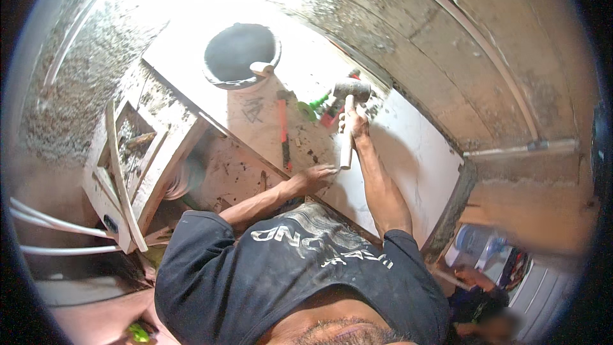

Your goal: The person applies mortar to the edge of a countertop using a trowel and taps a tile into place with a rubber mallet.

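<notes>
The step in hand seems to be work with the mallet (352, 91) over the white slab (415, 163). The right hand (358, 121) is closed around its handle, near the head; whether the head touches the slab, one cannot tell. The left hand (315, 179) lies beside the handle's lower end, and it is not clear if its fingers pinch something. A next blow would call for keeping these fingers away. Counted: one mallet, one black bucket (225, 81), one red-and-black tool (283, 129), three white pipes (60, 250) at left.
</notes>
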The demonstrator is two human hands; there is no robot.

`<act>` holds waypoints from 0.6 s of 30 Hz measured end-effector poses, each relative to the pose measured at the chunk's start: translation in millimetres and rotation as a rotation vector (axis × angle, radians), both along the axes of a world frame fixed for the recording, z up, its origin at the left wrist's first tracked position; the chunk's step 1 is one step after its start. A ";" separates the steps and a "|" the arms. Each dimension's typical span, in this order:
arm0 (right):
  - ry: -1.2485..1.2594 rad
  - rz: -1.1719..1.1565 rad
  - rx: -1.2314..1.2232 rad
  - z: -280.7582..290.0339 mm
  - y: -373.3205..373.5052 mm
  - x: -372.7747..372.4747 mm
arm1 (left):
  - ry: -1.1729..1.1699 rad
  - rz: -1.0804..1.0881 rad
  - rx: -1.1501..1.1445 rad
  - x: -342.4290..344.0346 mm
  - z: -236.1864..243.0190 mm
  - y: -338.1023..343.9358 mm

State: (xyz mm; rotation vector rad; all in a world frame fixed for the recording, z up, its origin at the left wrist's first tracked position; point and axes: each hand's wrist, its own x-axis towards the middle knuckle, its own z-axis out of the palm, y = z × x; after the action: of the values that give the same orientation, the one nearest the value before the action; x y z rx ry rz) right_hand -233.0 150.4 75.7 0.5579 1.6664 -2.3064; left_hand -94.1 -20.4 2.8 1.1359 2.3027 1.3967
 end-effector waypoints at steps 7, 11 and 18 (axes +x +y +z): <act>-0.039 0.102 0.065 -35.5 -66.0 -97.2 | -0.315 0.502 -0.034 34.4 43.5 -88.8; -0.096 0.060 0.027 -38.6 -113.6 -110.2 | -0.329 0.759 0.034 30.5 60.8 -102.6; 0.571 0.445 1.231 -97.2 -115.7 -143.9 | -0.386 0.664 0.110 13.9 51.9 -87.2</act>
State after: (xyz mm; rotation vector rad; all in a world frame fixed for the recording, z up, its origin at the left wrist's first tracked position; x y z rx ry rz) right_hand -376.9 34.7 -21.6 -0.3491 2.9859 -0.9447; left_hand -80.2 -107.6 54.7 0.0624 2.4136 1.7698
